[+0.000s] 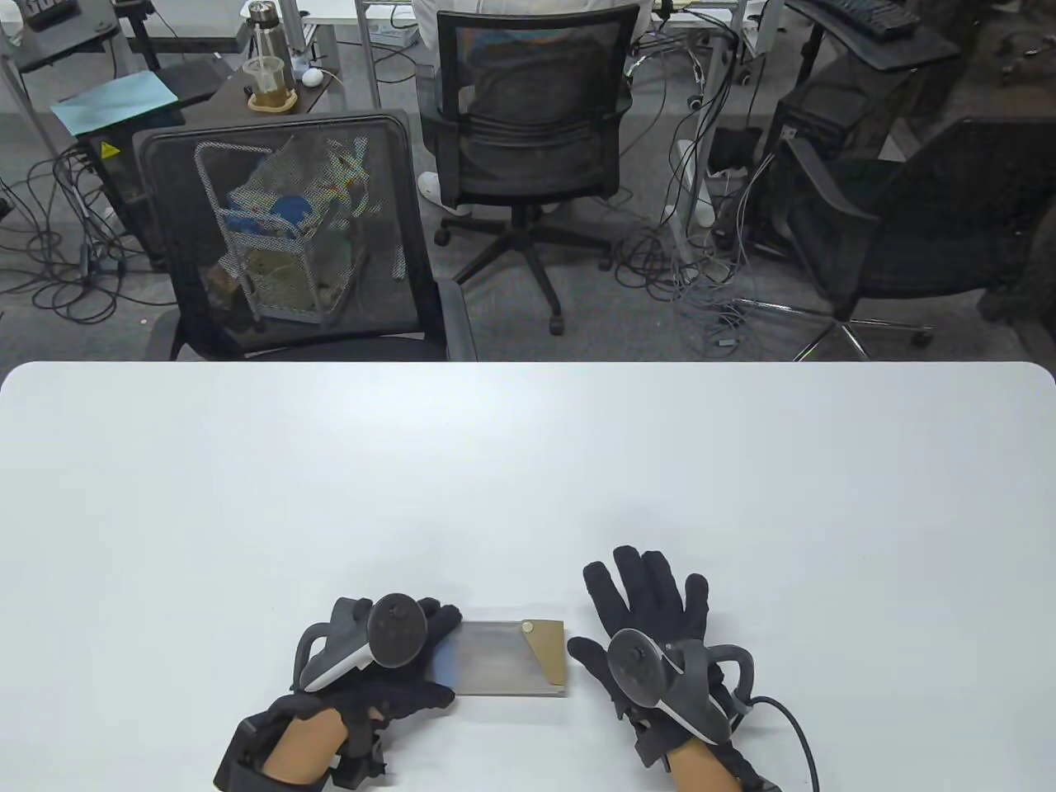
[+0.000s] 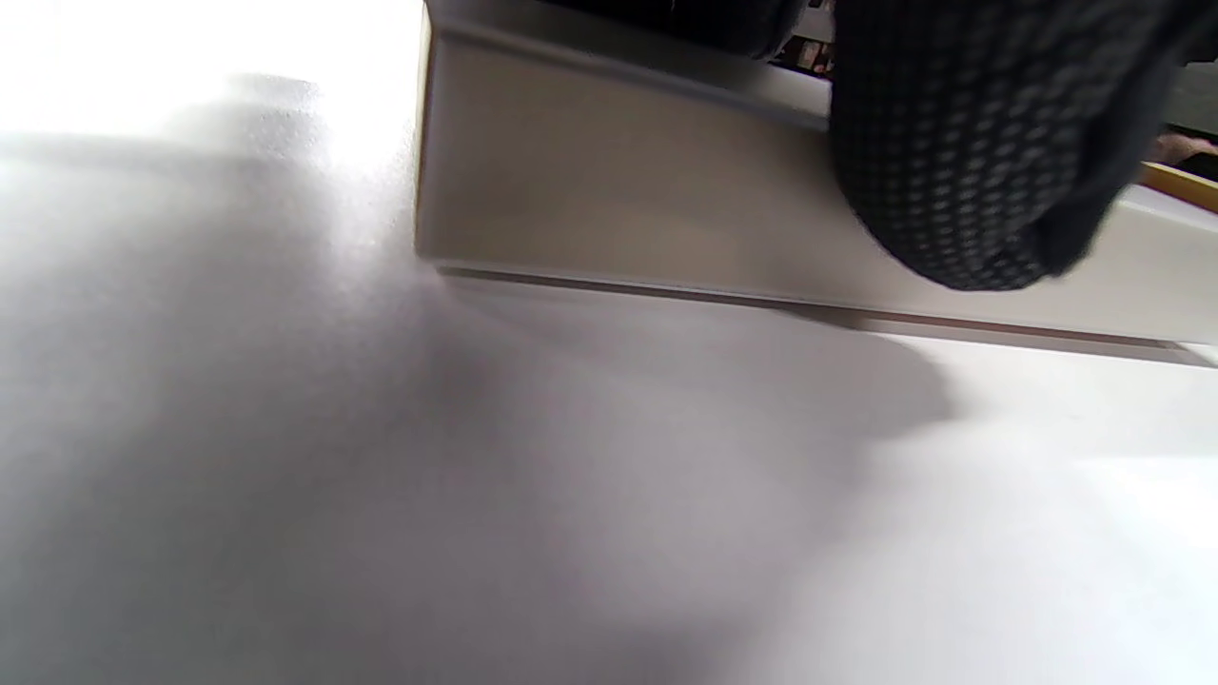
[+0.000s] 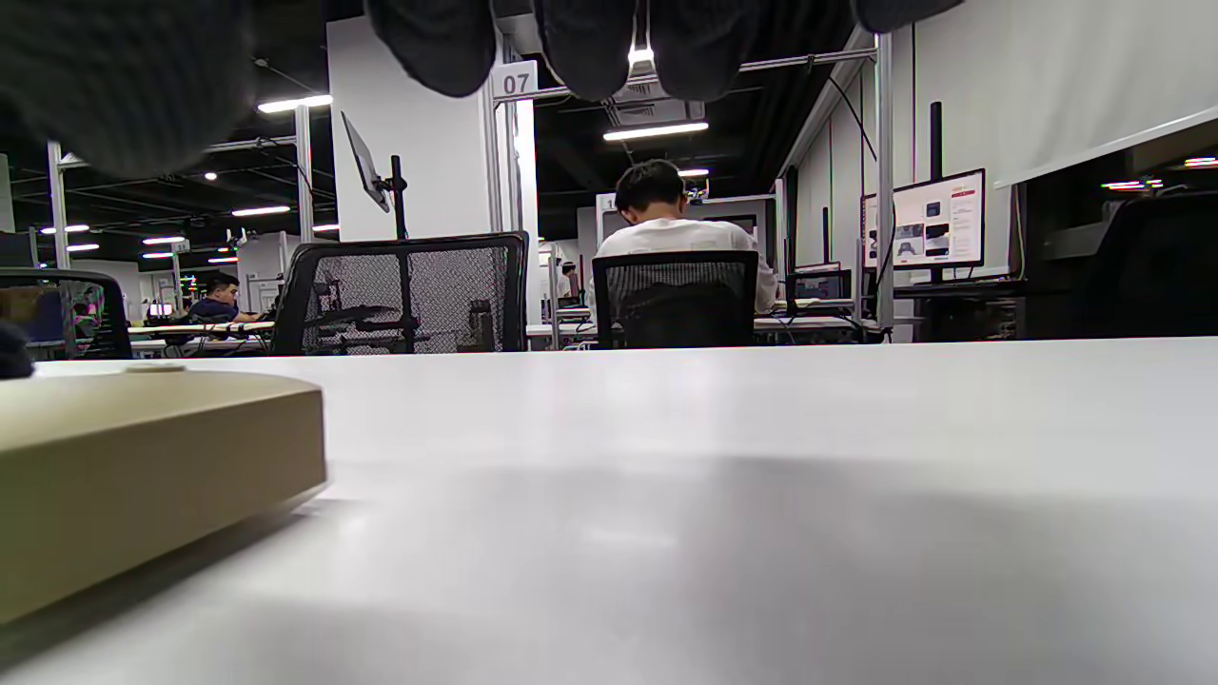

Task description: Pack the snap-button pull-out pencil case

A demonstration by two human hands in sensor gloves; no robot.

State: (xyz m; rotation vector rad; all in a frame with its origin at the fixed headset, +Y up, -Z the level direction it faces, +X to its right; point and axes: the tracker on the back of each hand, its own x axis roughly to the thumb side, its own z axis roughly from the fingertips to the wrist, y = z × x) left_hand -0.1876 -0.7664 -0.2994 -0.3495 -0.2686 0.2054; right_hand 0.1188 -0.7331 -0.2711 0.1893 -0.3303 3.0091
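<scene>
The pencil case (image 1: 511, 658) lies flat on the white table (image 1: 528, 478) near the front edge. It is grey with a tan flap (image 1: 549, 648) and a round snap button (image 1: 528, 629) at its right end. My left hand (image 1: 412, 660) grips its left end; in the left wrist view a gloved finger (image 2: 980, 171) rests on the case's side (image 2: 618, 209). My right hand (image 1: 639, 606) lies with fingers spread, just right of the case and apart from it, holding nothing. The right wrist view shows the case's tan end (image 3: 143, 466) at the left.
Black mesh chairs (image 1: 289, 239) (image 1: 528, 124) stand beyond the table's far edge, one backed by a wire basket of items (image 1: 280, 231). A person in white sits at the farther chair. A cable (image 1: 792, 726) trails from my right wrist.
</scene>
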